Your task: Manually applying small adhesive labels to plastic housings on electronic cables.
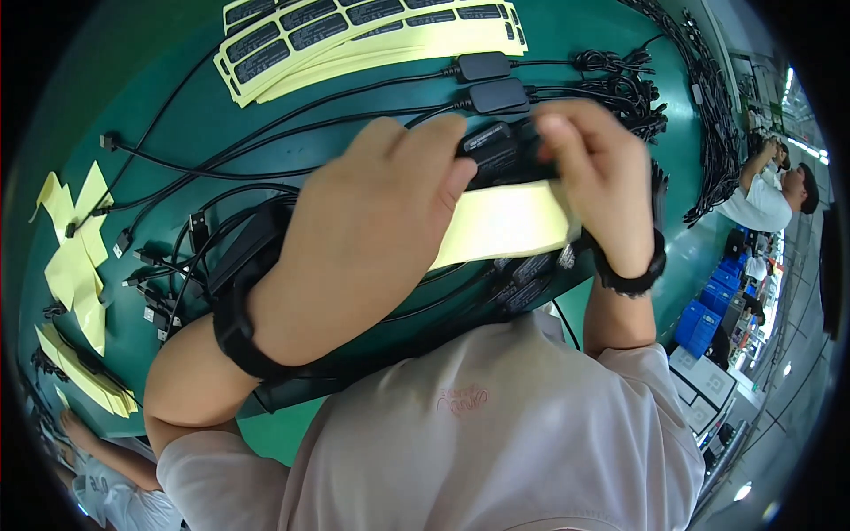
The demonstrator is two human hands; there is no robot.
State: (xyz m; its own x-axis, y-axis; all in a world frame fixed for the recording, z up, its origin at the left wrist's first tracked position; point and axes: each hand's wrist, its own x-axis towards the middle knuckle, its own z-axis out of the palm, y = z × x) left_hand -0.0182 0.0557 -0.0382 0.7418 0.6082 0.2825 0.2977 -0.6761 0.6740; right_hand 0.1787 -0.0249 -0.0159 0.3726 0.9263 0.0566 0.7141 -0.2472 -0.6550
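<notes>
My left hand [376, 199] has its fingers curled round a small black adapter box [490, 143], gripping its left end. Close to the box's right end is my right hand [602, 173], fingers bent and slightly blurred. A strip of pale yellow label backing sheet [506, 223] stretches between the hands, its right end against my right palm and its left end behind my left hand. Two more black adapter boxes [498, 96] on cables lie just beyond. Far off on the table, yellow sheets of black labels [354, 40] are stacked.
Loose cables with USB plugs [164, 301] lie at left, near peeled yellow backing scraps [78, 270]. Coiled black cables [620, 93] and a long cable bundle [715, 150] are at right. Blue crates [699, 327] stand beyond the green table [133, 115]. Other people sit at both sides.
</notes>
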